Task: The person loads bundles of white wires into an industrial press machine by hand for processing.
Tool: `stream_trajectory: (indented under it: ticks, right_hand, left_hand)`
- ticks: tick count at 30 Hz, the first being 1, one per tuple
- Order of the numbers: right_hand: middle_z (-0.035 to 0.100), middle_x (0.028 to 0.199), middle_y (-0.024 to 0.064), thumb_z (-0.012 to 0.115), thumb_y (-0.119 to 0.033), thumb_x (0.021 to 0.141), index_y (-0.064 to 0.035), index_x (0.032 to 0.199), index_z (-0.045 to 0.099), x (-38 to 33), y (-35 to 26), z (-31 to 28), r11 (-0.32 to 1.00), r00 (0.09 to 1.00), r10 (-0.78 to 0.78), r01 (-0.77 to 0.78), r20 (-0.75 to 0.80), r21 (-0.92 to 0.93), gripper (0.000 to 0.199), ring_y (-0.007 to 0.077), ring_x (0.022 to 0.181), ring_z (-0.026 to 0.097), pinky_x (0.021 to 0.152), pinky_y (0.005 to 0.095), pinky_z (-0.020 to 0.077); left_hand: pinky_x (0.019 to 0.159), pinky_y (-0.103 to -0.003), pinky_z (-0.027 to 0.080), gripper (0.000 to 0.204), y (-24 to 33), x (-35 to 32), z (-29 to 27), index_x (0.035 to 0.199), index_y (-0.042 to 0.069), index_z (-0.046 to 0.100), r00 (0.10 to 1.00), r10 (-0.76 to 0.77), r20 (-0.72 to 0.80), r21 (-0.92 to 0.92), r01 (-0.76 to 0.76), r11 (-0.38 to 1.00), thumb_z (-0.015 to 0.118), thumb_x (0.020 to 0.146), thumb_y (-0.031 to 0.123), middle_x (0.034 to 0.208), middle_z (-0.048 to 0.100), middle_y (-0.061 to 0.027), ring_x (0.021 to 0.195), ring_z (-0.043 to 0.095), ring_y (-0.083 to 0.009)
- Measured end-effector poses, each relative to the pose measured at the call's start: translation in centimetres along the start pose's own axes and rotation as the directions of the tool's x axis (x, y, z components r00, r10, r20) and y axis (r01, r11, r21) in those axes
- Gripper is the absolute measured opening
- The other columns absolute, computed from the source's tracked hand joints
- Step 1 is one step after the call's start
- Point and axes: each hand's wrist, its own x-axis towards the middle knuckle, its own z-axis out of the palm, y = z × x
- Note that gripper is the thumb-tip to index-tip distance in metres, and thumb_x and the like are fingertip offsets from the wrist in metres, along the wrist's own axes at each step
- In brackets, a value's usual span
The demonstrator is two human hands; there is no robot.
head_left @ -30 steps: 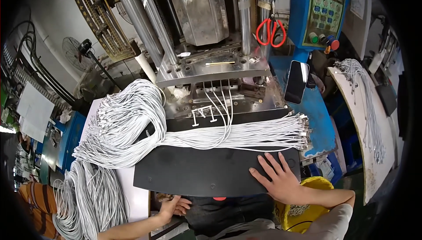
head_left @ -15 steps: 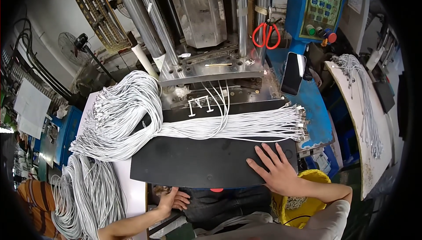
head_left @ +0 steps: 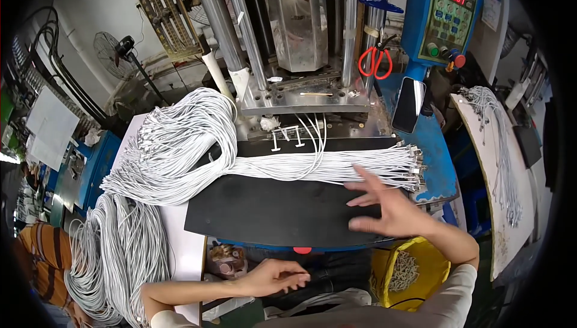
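Observation:
My right hand (head_left: 389,209) hovers over the right part of a black mat (head_left: 270,208), fingers spread and holding nothing. Just beyond its fingertips lies a long bundle of white cables (head_left: 276,167), with small metal connectors (head_left: 415,168) at the right ends. Over my lap, below the mat's front edge, my left hand (head_left: 275,277) has loosely bent fingers, somewhat apart, with nothing visible in them. A few cables run up from the bundle into the metal press (head_left: 312,107). Small white T-shaped pieces (head_left: 287,138) stick out at the press's front.
Coiled white cables (head_left: 180,141) and a grey-white bundle (head_left: 129,256) fill the left side. A phone (head_left: 409,105), red-handled scissors (head_left: 375,62) and a blue control box (head_left: 448,21) are at the right. A yellow bin (head_left: 424,286) with small pieces stands by my right elbow.
My right hand has lifted off the mat, its fingers now toward the cables. My left hand has moved right, over my lap. The view has shifted, and the control box display has changed.

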Motion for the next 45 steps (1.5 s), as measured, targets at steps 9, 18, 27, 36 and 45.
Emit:
stream_trajectory:
  ticks: [9, 18, 27, 36, 45]
  right_hand:
    - [0.076, 0.092, 0.0235, 0.06, -0.012, 0.099, 0.009, 0.137, 0.054, 14.1, 0.7, -2.5, 0.663, 0.967, 0.126, -0.25, 0.223, 0.706, 0.044, 0.0252, 0.063, 0.075, 0.055, 0.0351, 0.0631]
    - [0.069, 0.063, 0.0151, 0.062, -0.019, 0.098, -0.0011, 0.094, 0.076, 22.4, 0.9, 2.7, 0.611, 0.813, -0.486, 0.053, -0.321, -0.79, 0.023, 0.0226, 0.058, 0.072, 0.059, 0.0439, 0.0553]
    - [0.072, 0.079, 0.007, 0.073, -0.024, 0.097, 0.0009, 0.106, 0.075, 9.8, -3.4, -8.0, 0.982, 0.85, -0.024, 0.119, 0.526, -0.146, 0.027, 0.0164, 0.069, 0.068, 0.064, 0.0312, 0.0532]
    - [0.07, 0.105, 0.0205, 0.067, -0.027, 0.099, 0.0023, 0.115, 0.067, 21.0, 3.7, 1.7, 0.759, 0.882, -0.47, 0.413, 0.015, -0.503, 0.033, 0.037, 0.101, 0.068, 0.088, 0.0449, 0.0529]
    - [0.072, 0.088, 0.02, 0.066, -0.018, 0.096, -0.0013, 0.106, 0.067, 21.5, 2.6, 2.7, 0.825, 0.92, -0.38, 0.291, -0.095, -0.485, 0.019, 0.0403, 0.086, 0.07, 0.074, 0.0477, 0.0544]
  left_hand:
    - [0.111, -0.044, 0.047, 0.067, 7.4, 9.5, -3.9, 0.141, -0.003, 0.054, 0.656, 0.696, 0.292, 0.7, -0.642, 0.312, 0.061, 0.075, -0.014, 0.141, 0.056, -0.0224, 0.136, 0.051, -0.0388]
    - [0.112, -0.043, 0.043, 0.03, 10.4, 8.5, -18.1, 0.113, 0.005, 0.069, 0.761, 0.649, -0.001, 0.943, 0.217, -0.253, 0.066, 0.083, 0.009, 0.101, 0.065, -0.0127, 0.107, 0.063, -0.0319]
    - [0.096, -0.044, 0.045, 0.018, 9.7, 8.7, -19.7, 0.095, 0.006, 0.061, 0.703, 0.711, -0.017, 0.992, 0.102, -0.076, 0.072, 0.091, 0.02, 0.09, 0.06, -0.0083, 0.092, 0.061, -0.029]
    - [0.08, -0.04, 0.045, 0.018, 8.4, 10.0, -20.2, 0.089, 0.006, 0.066, 0.473, 0.88, 0.044, 0.996, 0.054, -0.078, 0.076, 0.09, 0.021, 0.084, 0.061, -0.0079, 0.081, 0.06, -0.0294]
    - [0.087, -0.041, 0.05, 0.017, 8.0, 10.3, -20.2, 0.09, 0.002, 0.07, 0.479, 0.876, -0.046, 0.998, -0.006, 0.056, 0.078, 0.088, 0.017, 0.085, 0.071, -0.0102, 0.088, 0.066, -0.0318]
